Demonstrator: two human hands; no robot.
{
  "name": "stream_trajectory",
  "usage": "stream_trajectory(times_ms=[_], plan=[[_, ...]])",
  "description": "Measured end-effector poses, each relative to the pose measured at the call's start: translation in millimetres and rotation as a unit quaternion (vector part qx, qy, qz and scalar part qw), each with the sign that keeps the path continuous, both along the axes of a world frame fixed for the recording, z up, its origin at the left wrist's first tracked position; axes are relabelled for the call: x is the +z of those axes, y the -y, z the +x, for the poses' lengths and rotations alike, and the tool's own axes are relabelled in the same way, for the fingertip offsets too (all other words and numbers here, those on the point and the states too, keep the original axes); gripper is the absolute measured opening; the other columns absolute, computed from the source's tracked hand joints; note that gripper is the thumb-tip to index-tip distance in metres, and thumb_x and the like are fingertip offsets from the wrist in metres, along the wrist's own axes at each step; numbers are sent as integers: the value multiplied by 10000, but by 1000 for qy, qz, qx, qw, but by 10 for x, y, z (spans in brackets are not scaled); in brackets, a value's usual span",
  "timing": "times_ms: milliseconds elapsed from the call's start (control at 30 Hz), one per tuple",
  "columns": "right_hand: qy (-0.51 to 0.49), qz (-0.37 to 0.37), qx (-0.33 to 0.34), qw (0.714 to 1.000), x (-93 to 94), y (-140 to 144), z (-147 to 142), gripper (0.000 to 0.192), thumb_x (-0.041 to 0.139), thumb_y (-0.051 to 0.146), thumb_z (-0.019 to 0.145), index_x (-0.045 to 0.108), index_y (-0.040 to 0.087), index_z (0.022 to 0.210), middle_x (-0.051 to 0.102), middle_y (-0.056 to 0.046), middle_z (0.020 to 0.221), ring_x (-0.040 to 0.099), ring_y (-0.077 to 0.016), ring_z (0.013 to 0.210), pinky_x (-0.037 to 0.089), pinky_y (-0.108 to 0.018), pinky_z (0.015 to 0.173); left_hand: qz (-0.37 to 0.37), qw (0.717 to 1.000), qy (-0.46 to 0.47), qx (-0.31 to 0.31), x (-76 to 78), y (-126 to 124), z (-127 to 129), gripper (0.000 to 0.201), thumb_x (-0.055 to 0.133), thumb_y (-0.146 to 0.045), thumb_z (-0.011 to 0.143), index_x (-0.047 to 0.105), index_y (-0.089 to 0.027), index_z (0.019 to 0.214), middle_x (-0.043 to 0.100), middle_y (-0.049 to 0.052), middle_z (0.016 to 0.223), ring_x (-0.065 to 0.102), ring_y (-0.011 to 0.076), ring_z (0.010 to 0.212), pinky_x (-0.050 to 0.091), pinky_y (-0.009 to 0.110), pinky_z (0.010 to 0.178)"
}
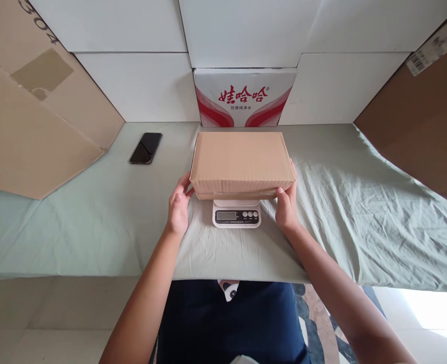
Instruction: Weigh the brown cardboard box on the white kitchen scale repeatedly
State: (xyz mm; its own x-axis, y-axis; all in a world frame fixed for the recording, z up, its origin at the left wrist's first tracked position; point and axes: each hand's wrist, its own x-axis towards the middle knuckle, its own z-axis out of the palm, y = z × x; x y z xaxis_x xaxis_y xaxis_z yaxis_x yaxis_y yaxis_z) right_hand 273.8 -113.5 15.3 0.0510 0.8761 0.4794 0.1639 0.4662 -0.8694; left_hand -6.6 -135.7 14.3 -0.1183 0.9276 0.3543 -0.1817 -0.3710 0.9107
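Green-sheeted table (94,227) | box (242,163) sits over scale (236,213) | left hand (178,207), right hand (287,205) clasp box ends | step: weighing, judged | next: release, read display | phone (146,148) left of scale

Closed brown cardboard box (242,162) atop scale (236,213)

My corner, boxed in by cardboard

Pale green sheet (359,202) covers my table; white foam panels (132,86) wall off twelve o'clock, brown cardboard sheets (30,126) lean at ten and two, daylight glares at five.
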Motion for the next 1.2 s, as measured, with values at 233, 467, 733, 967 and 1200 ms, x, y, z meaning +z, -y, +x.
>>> stream_trajectory(times_ms=[233,467,733,967,1200], plan=[[-2,5,0,1000,-37,-23,12,733,469,604,944,260,354,1601,324,-36,1690,341,-307,1570,325,-557,1293,6,1000,3,-4,-30,-10,-13,666,500,-752,875,672,-281,1314,625,95,1449,483,335,1457,437,440,1148],[-29,8,1,1000,-75,-49,22,720,502,633,928,302,394,1577,362,-20,1662,361,-299,1556,326,-547,1288,3,1000,4,-5,-39,-16,-21,675,514,-757,866,674,-284,1320,622,98,1456,476,341,1463,447,446,1139],[-52,1,1,999,-100,-51,8,691,507,611,918,344,401,1556,384,-16,1641,363,-300,1545,291,-572,1287,3,1000,-7,-14,-33,-9,-7,701,501,-762,868,656,-284,1357,612,105,1469,476,346,1463,434,458,1153],[-152,-3,-100,983,84,-107,80,621,447,672,869,468,438,1445,524,-35,1432,519,-299,1370,424,-574,1134,13,992,42,120,9,-32,-112,648,420,-726,905,610,-361,1405,434,15,1647,352,299,1545,368,466,1210],[-292,-81,-123,945,165,-192,144,506,480,603,817,584,353,1245,593,-45,1192,604,-262,1173,502,-445,940,-3,991,46,122,22,-42,-133,623,413,-713,910,642,-349,1361,471,35,1619,378,315,1531,386,495,1196]])
